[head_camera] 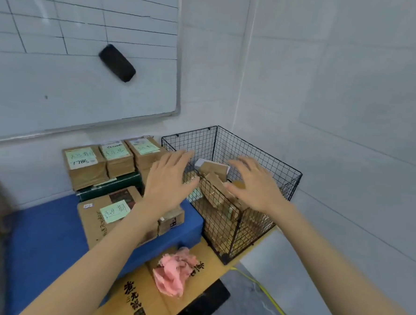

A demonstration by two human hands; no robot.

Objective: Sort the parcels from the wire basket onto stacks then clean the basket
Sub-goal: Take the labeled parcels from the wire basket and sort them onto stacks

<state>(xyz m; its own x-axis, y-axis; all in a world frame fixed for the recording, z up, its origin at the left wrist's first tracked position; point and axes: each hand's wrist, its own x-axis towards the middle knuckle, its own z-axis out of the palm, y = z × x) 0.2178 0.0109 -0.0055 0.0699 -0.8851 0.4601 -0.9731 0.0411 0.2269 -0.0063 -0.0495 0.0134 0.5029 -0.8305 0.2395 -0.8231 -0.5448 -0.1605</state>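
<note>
- Head view: the wire basket [263, 158] is sitting in the far right corner, with brown parcels [214, 170] jumbled inside; the lower ones are blurring behind the mesh.
- The left hand [169, 179] and right hand [255, 184] are hovering above it, fingers spread, grasping nothing.
- The left hand is hiding part of the labelled stacks [86, 172].

A person's two bare forearms [114, 244], uncovered along their whole visible length, end in a bare left hand [169, 179] and right hand [254, 184]; motion blur softens the fingers [177, 157], hiding nails and finer detail
</note>
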